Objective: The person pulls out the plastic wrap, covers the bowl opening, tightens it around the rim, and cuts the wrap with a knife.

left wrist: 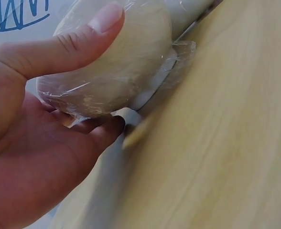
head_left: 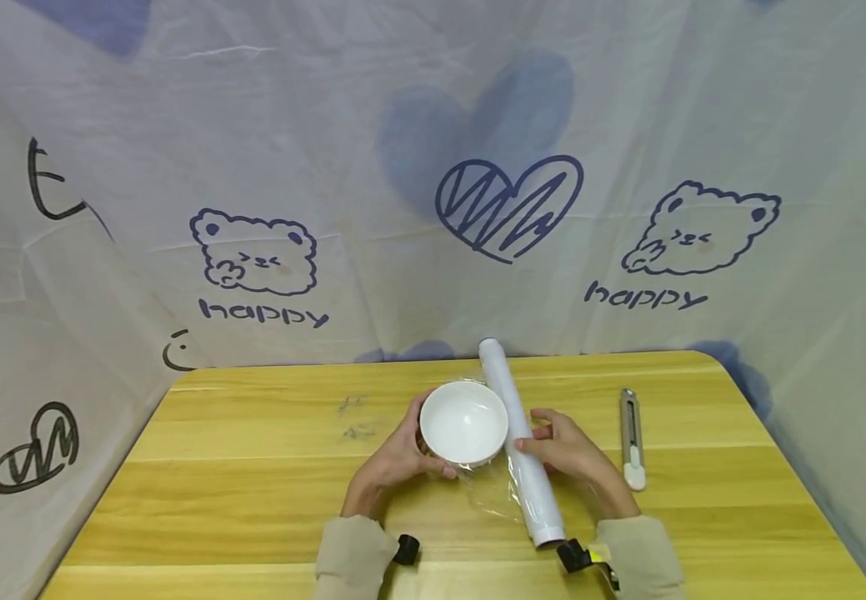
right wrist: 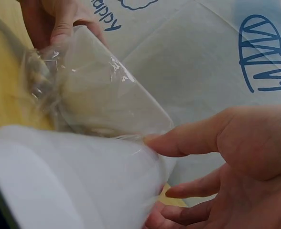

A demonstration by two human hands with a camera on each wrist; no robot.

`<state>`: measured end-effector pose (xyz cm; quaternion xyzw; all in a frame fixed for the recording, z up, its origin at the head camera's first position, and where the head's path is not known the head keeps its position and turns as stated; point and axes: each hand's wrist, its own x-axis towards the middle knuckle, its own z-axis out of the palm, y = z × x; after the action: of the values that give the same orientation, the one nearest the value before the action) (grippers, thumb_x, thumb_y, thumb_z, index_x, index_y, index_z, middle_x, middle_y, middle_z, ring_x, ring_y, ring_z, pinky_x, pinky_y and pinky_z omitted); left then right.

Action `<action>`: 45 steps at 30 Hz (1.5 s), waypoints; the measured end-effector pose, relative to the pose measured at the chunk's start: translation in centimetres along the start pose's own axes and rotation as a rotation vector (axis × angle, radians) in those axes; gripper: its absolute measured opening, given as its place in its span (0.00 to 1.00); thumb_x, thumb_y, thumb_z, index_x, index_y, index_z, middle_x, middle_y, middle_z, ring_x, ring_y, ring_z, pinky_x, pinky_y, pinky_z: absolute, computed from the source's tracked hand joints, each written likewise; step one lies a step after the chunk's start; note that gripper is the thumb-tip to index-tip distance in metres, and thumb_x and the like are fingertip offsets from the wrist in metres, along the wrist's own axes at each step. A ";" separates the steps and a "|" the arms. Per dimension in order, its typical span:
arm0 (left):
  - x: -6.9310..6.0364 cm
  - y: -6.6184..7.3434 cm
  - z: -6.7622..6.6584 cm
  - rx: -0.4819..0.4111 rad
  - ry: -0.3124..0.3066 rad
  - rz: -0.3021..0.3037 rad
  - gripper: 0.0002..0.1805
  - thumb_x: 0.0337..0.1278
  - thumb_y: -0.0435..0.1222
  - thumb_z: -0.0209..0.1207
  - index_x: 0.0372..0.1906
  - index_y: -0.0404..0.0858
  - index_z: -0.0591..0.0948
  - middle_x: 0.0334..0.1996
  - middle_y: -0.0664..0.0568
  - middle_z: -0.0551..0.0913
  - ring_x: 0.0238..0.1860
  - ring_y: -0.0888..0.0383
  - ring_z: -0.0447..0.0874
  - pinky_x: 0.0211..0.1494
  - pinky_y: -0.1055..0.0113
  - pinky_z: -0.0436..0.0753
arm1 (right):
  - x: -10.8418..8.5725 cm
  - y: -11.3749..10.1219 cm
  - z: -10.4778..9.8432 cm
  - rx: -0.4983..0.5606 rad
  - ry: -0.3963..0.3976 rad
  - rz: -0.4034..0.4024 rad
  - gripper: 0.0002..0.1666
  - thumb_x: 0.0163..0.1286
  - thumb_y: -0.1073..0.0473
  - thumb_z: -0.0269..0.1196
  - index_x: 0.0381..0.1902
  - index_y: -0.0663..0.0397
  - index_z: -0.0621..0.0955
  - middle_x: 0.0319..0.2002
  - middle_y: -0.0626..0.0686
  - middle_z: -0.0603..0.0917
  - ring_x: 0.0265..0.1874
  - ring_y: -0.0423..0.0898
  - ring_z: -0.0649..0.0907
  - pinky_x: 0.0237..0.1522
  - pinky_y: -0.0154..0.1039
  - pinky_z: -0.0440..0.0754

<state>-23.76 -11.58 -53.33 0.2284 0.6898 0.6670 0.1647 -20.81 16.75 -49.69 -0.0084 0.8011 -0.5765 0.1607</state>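
Note:
In the head view my left hand (head_left: pixel 402 454) holds a white bowl (head_left: pixel 465 423), fingers along its far left side and thumb at its near edge. Clear cling film (head_left: pixel 494 498) stretches from the bowl to a white roll of cling film (head_left: pixel 506 392) just to its right. Wrinkled film covers the bowl's outside (left wrist: pixel 116 62) under my thumb in the left wrist view. My right hand (head_left: pixel 571 450) grips the roll around its middle, thumb on top and fingers at the right side. The right wrist view shows the roll (right wrist: pixel 78 176) close up, partly hiding the bowl.
A utility knife (head_left: pixel 632 442) lies right of my right hand on the wooden table (head_left: pixel 252 475). Behind the table's far edge hangs a printed cloth (head_left: pixel 372 275). Both wrists carry small black camera mounts (head_left: pixel 406 550).

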 end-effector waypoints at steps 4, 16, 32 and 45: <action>0.0 0.0 0.0 -0.021 -0.001 -0.003 0.68 0.35 0.18 0.78 0.81 0.36 0.46 0.77 0.36 0.54 0.73 0.39 0.60 0.72 0.59 0.68 | -0.2 0.0 0.1 0.014 0.004 -0.006 0.40 0.70 0.66 0.65 0.71 0.81 0.61 0.52 0.71 0.79 0.45 0.57 0.83 0.44 0.51 0.86; 0.1 -0.2 -0.1 -0.013 0.021 0.035 0.69 0.31 0.15 0.77 0.81 0.37 0.49 0.76 0.38 0.57 0.71 0.40 0.63 0.69 0.65 0.71 | -0.3 -0.2 -0.1 0.078 0.045 0.056 0.42 0.71 0.62 0.64 0.75 0.71 0.58 0.54 0.71 0.75 0.47 0.59 0.81 0.46 0.51 0.83; 0.2 -0.3 -0.4 -0.023 0.009 0.029 0.72 0.30 0.14 0.77 0.82 0.36 0.45 0.77 0.37 0.55 0.72 0.38 0.61 0.70 0.62 0.71 | -0.1 -0.3 -1.5 0.341 -0.004 0.011 0.54 0.66 0.66 0.64 0.81 0.66 0.47 0.60 0.75 0.73 0.50 0.59 0.80 0.49 0.48 0.81; -0.1 -0.4 -0.7 -0.018 -0.002 0.044 0.72 0.27 0.14 0.77 0.82 0.42 0.50 0.77 0.39 0.57 0.71 0.39 0.63 0.71 0.56 0.71 | -0.6 -0.8 -2.6 0.507 -0.117 -0.050 0.42 0.78 0.64 0.50 0.81 0.68 0.44 0.65 0.66 0.66 0.53 0.47 0.76 0.56 0.40 0.78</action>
<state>-24.13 -12.25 -53.70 0.2424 0.6784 0.6766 0.1528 -21.05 19.02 -48.08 -0.0210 0.6198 -0.7613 0.1893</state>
